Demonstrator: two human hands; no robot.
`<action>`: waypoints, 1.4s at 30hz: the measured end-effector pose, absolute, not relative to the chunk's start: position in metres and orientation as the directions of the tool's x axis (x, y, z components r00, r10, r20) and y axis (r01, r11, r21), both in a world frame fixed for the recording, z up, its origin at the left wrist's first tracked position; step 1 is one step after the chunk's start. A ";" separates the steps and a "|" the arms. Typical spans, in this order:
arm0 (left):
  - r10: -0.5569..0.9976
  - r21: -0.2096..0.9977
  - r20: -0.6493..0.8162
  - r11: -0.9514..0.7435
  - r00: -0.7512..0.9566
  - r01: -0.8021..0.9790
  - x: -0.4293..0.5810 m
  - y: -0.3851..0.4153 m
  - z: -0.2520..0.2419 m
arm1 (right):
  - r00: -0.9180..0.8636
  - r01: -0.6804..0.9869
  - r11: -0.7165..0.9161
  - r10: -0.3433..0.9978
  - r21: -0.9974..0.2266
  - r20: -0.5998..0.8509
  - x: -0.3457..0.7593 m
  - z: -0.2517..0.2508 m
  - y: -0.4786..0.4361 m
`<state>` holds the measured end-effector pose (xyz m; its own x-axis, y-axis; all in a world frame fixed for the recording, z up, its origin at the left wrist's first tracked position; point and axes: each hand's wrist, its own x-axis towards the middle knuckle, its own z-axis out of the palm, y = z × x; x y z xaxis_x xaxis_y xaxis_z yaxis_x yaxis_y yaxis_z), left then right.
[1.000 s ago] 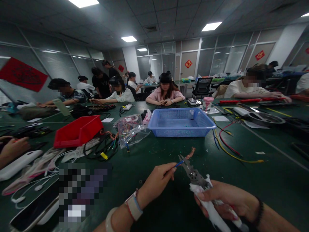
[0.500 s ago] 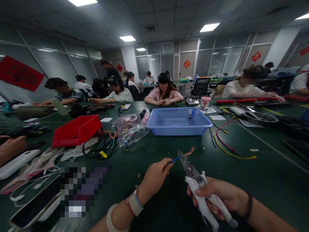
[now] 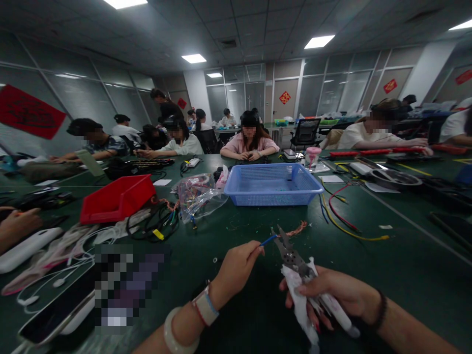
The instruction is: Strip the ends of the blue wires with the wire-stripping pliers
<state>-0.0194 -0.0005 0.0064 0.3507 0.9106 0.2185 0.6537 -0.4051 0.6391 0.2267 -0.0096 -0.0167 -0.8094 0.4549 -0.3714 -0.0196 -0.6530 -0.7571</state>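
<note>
Low over a green worktop (image 3: 383, 275), a worker's left hand (image 3: 238, 269) keeps a closed grip on a short blue wire (image 3: 268, 240), whose end sits at the tip of the pliers (image 3: 289, 254). The right hand (image 3: 334, 294) clasps these by their white-wrapped handles. A blue basket (image 3: 273, 184), red bin (image 3: 118, 199) and tangled cables (image 3: 153, 223) lie beyond.

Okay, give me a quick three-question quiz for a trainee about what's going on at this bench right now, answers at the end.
1. True or false: the left hand pinches a blue wire.
2. Which hand grips the wire stripper? A) left hand B) right hand C) neither
3. Fill in: the loose copper strand lies between the stripper and the blue ____.
Key: 1 true; 2 B; 3 basket.
</note>
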 end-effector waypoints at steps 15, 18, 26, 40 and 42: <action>0.887 0.504 0.271 -0.461 0.373 0.730 -0.021 -0.003 0.010 | -0.661 0.137 -0.499 0.597 -0.856 -0.454 0.225 0.010 -0.020; 0.874 0.448 0.284 -0.484 0.394 0.752 -0.020 -0.004 0.011 | -0.658 0.157 -0.484 0.599 -0.861 -0.456 0.225 0.008 -0.020; 0.877 0.413 0.259 -0.480 0.405 0.774 -0.018 -0.006 0.013 | -0.544 0.252 -0.447 0.668 -0.858 -0.508 0.219 0.009 -0.022; 0.899 0.696 0.283 -0.433 0.335 0.572 -0.018 -0.005 0.009 | -0.729 -0.038 -0.598 0.565 -0.801 -0.387 0.214 -0.002 -0.026; 0.898 0.724 0.306 -0.434 0.315 0.536 -0.019 -0.005 0.008 | -0.791 -0.103 -0.645 0.514 -0.757 -0.330 0.211 -0.009 -0.026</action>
<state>-0.0186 -0.0048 0.0076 0.3149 0.8985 0.3059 0.5365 -0.4344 0.7235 0.2109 -0.0257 -0.0087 -0.7914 0.5143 -0.3304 -0.1032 -0.6451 -0.7571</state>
